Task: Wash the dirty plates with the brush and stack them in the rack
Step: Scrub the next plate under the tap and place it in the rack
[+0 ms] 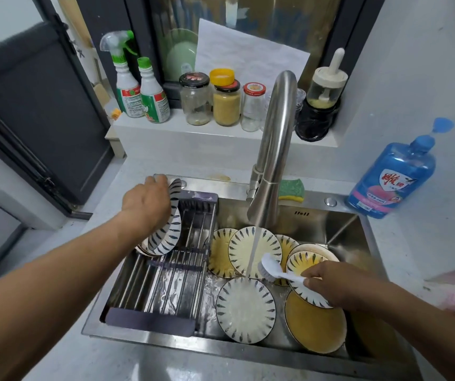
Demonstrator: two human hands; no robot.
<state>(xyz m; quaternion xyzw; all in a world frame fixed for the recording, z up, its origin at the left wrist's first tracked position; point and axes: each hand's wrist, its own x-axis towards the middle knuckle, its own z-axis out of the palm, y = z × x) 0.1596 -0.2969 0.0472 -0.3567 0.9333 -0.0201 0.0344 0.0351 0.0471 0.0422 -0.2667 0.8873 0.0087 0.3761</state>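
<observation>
A person stands over a steel sink (pixel 358 224) set into a pale counter (pixel 413 251), water running from the curved tap (pixel 273 149) onto the dirty plates (pixel 251 251) below. The left hand (pixel 146 202) is closed around the rim of a striped plate (pixel 170 232), holding it on edge at the far end of the rack (pixel 166 281), a barred metal tray spanning the left half of the sink; the plate leans against another already standing there. The right hand (pixel 331 284) is wrapped around the handle of a white brush (pixel 273 268), its bristles just beside the stream of water and over the plates. Several plates, yellow with residue, overlap in the right half of the basin, and one cleaner-looking plate (pixel 245 309) lies flat nearer the front edge. A green and yellow sponge (pixel 291 191) sits on the sink ledge behind the tap. A blue soap bottle (pixel 391 180) stands on the counter to the right. Jars (pixel 226 105) and two spray bottles (pixel 138 89) line the window sill (pixel 221 133).
</observation>
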